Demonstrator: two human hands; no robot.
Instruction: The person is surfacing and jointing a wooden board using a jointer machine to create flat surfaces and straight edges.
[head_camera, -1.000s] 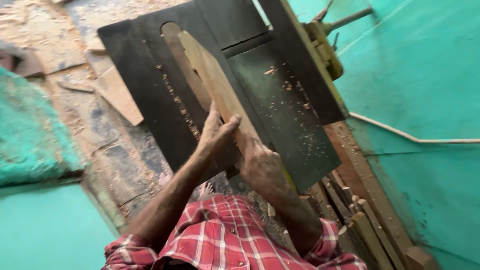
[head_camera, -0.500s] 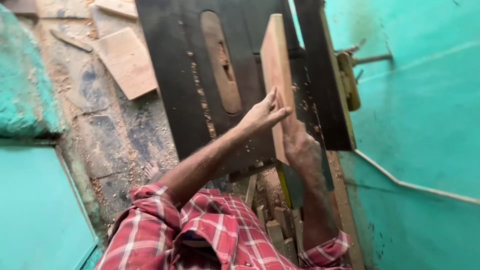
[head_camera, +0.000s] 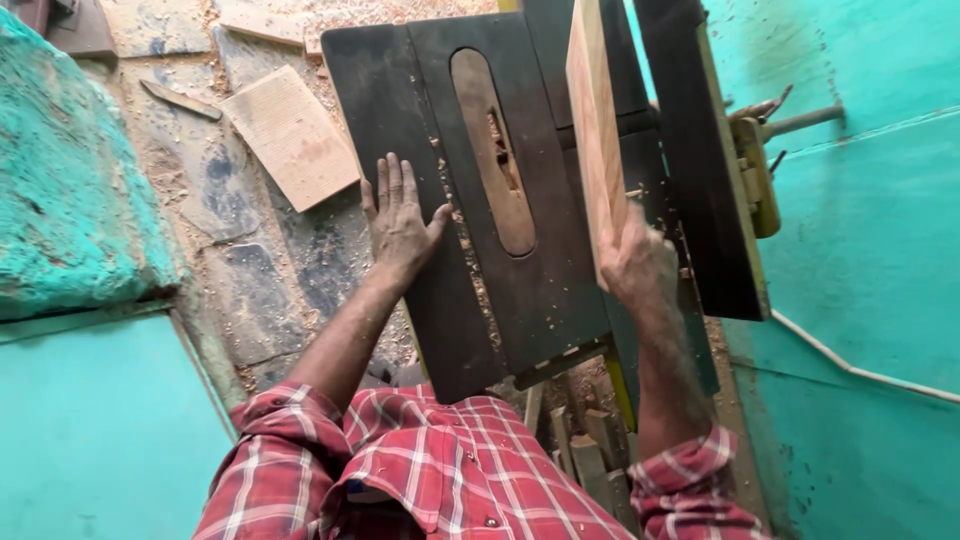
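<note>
In the head view, a person in a red plaid shirt (head_camera: 440, 470) is standing over a dark saw surface (head_camera: 470, 290) dusted with sawdust. The left hand (head_camera: 400, 215) is lying flat on the left part of the surface, palm down, fingers spread and pointing far; its grip is wide and holding nothing. Just right of that hand, a long oval insert (head_camera: 495, 150) is sitting in the surface, with the blade slot showing in its middle.

The right hand (head_camera: 640, 265) is gripping the near end of a pale wooden board (head_camera: 595, 120), its grip closed around the wood. The board is standing on its edge on the right part of the surface and running from the hand toward the far side. Its right face is sitting just beside a dark fence (head_camera: 700, 160), which is running along the right of the surface; whether the two are touching cannot be told. The board is lying right of the insert and apart from it.

On the floor to the left, a square wooden offcut (head_camera: 290, 135) is lying among shavings, with a thin strip (head_camera: 180, 100) just beyond it. Teal walls (head_camera: 860, 250) are rising on both sides. Near the person, under the surface, several wood scraps (head_camera: 585, 450) are standing on end.
</note>
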